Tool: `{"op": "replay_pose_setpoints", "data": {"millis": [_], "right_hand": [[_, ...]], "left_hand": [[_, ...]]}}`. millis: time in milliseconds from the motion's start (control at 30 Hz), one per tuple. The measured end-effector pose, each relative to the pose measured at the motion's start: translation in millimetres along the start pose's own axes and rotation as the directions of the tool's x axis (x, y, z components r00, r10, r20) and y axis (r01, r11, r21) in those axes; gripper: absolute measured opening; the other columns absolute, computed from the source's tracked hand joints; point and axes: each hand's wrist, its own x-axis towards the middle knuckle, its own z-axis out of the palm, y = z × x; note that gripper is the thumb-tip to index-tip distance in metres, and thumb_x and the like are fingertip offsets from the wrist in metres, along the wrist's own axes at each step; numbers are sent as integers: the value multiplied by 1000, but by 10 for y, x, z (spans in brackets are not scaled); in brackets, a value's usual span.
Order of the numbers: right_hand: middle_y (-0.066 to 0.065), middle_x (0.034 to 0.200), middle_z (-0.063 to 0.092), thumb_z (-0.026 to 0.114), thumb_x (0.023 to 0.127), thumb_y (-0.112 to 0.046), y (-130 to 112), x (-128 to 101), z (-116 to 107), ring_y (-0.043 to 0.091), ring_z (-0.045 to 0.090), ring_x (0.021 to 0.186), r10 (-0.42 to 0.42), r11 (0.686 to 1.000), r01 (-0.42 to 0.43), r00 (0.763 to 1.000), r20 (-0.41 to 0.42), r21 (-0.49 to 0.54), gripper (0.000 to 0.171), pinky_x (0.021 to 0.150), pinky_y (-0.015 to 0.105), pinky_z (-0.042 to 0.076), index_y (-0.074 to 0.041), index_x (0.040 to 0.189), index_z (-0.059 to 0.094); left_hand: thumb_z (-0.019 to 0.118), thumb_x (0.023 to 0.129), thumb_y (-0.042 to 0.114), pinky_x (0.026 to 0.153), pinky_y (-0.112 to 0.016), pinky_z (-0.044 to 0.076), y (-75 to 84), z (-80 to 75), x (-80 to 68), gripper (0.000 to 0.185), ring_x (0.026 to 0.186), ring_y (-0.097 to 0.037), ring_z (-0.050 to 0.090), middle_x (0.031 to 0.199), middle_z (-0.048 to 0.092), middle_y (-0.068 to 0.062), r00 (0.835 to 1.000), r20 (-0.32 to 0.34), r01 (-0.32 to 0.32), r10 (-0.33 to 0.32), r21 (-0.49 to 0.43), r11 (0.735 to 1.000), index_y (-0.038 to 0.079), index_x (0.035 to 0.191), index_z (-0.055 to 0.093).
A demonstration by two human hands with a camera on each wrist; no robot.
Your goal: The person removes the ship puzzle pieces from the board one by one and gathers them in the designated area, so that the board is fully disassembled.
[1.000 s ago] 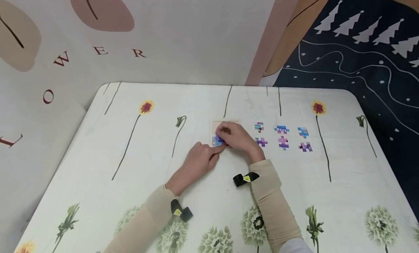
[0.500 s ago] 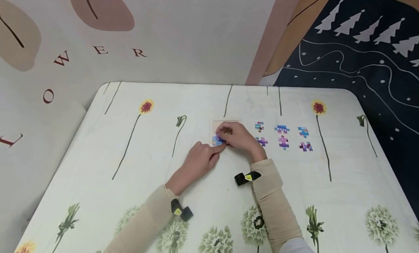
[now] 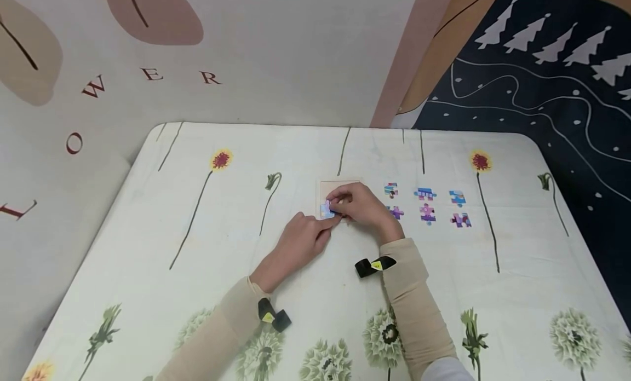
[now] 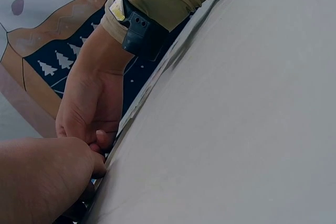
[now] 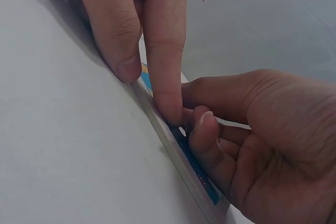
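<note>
Centre of frame: right hand [image 3: 362,206] fingers pinch a thin, light, stiff puzzle piece [image 3: 327,209] by its edges over the tray [image 3: 340,185]; left hand [image 3: 300,240] fingertip steadies it on the bench [image 3: 148,249].

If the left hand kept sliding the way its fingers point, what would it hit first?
Probably the right hand: the left hand points up and right, fingertips already touching the puzzle tray and the right hand's fingers over it. Depth is unclear.

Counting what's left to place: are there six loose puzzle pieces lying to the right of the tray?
Yes, the loose puzzle pieces lie in two rows of three, right of the tray.
</note>
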Motion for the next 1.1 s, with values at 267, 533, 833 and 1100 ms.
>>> {"op": "replay_pose_setpoints", "data": {"millis": [267,533,833,1100], "right_hand": [[6,86,63,64,93,-11,-2,-6,-15,17,51,56,-27,1000,27,1000,7,-13,13,53,28,46,-9,104,71],[7,92,66,64,93,-9,21,0,-20,18,54,59,-85,996,85,996,11,21,17,55,29,47,-9,109,71],[6,89,67,65,93,-12,6,-3,-19,18,53,58,-83,996,82,997,8,37,15,54,27,46,-11,107,72],[7,87,68,66,93,-13,22,-11,-6,19,52,56,-76,995,77,997,-14,67,14,53,28,45,-11,105,72]], "left_hand": [[54,94,10,54,-29,28,-2,-2,7,35,46,-9,28,47,40,10,1000,-5,-5,5,1,1000,23,123,69],[54,95,11,54,-29,28,-6,5,10,34,45,-9,27,45,38,10,1000,2,-2,2,3,1000,23,124,69],[54,95,11,53,-29,28,-19,13,16,35,45,-10,27,45,38,10,1000,3,-7,7,9,1000,23,123,69],[54,94,11,53,-29,28,-21,23,12,35,44,-9,25,44,36,10,1000,-3,-16,16,10,1000,23,123,69]]}}
